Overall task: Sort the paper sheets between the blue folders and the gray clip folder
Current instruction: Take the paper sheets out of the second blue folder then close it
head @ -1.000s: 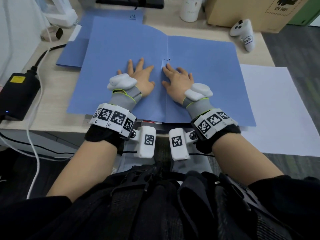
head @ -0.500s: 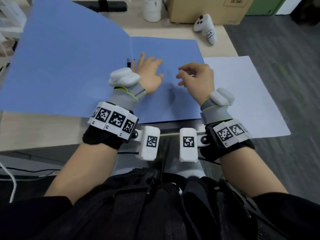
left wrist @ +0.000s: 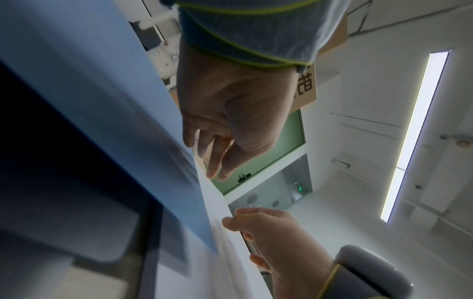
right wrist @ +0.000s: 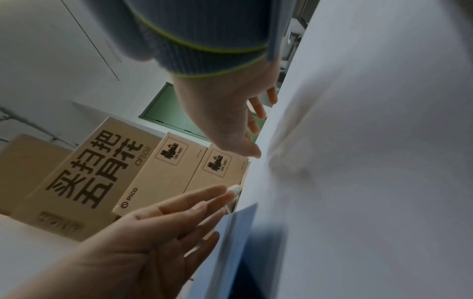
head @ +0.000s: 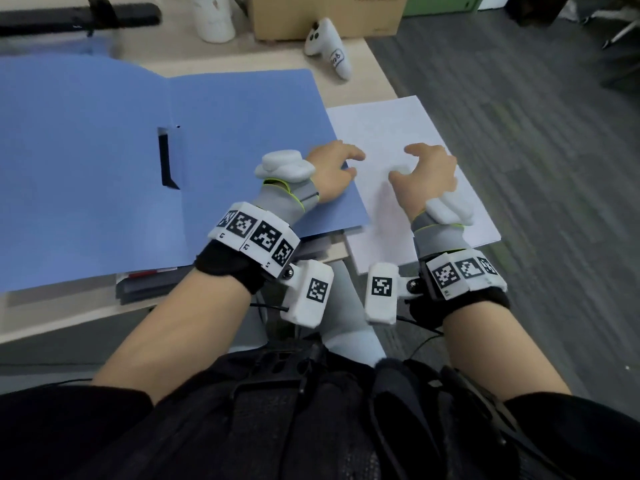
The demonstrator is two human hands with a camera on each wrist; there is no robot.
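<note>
An open blue folder [head: 104, 168] lies flat on the desk, with a black slot near its fold. White paper sheets [head: 391, 133] lie to its right and overhang the desk's right edge. My left hand [head: 337, 164] rests at the folder's right edge, its relaxed fingers reaching onto the paper. My right hand [head: 422, 168] touches the sheets with loosely bent fingers and grips nothing. The wrist views show the left hand [left wrist: 225, 131] and the right hand [right wrist: 238, 121] with fingers fairly straight against the paper. A dark gray folder [head: 149, 285] sticks out from under the blue one at the near edge.
A white controller [head: 329, 46], a cardboard box [head: 325, 12] and a white cup [head: 213, 19] stand at the back of the desk. A second blue folder [head: 69, 46] lies behind the open one. Gray floor [head: 536, 168] lies beyond the desk's right edge.
Both hands have moved right, from the middle of the open blue folder to the white sheets. The head view has turned right with them.
</note>
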